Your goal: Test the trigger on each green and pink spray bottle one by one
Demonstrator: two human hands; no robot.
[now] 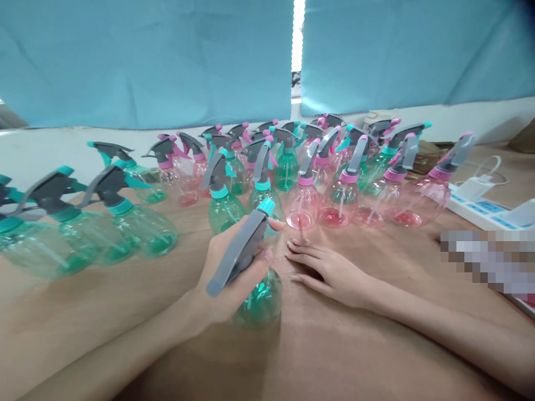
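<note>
My left hand [234, 267] is closed around the neck of a green spray bottle [261, 301] near the middle of the table. That bottle has a grey trigger head and a turquoise nozzle. Its trigger is mostly hidden by my fingers. My right hand [330, 273] lies palm down on the brown tabletop, fingers stretched toward the left, holding nothing. Just beyond its fingertips stands a pink spray bottle [301, 206]. Two more green spray bottles, one at the left [225, 209] and one beside it [264, 195], stand right behind the held one.
Several green spray bottles [146, 228] line the left side. Pink and green bottles crowd the back, with a pink one [422, 197] at the right end. A white power strip [476, 209] with a plugged-in charger lies at the right, near a pixelated patch. Blue curtains [167, 61] hang behind.
</note>
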